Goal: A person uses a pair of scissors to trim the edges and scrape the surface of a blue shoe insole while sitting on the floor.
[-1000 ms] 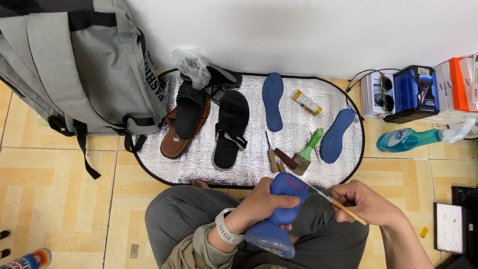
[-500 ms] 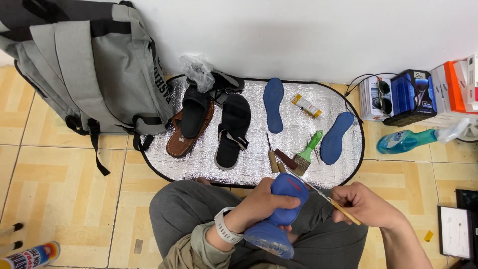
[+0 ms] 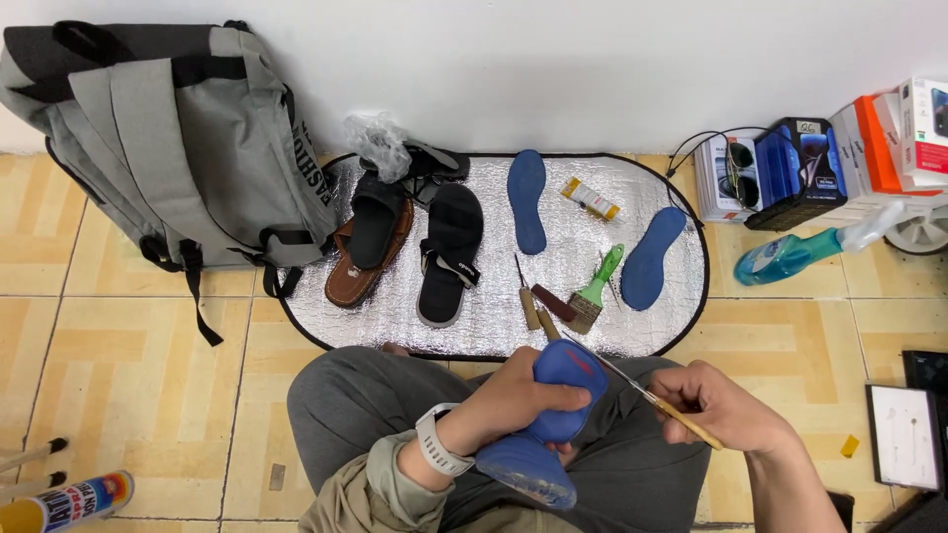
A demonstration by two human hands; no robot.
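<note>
Left hand (image 3: pixel 518 395) fingers wrapped round blue rubber shoe (image 3: pixel 548 419), lower centre. Right hand (image 3: pixel 721 405) fingers pinch wooden-handled awl (image 3: pixel 657 400). Blue, orange and white boxes (image 3: pixel 859 148) upper right.

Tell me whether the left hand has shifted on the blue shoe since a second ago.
No. The left hand keeps the same grip on the blue shoe, just below the silver mat edge; only the camera moved.

Brush (image 3: pixel 595 289) and awls (image 3: pixel 529 304) blocking mat (image 3: pixel 494 331)
</note>
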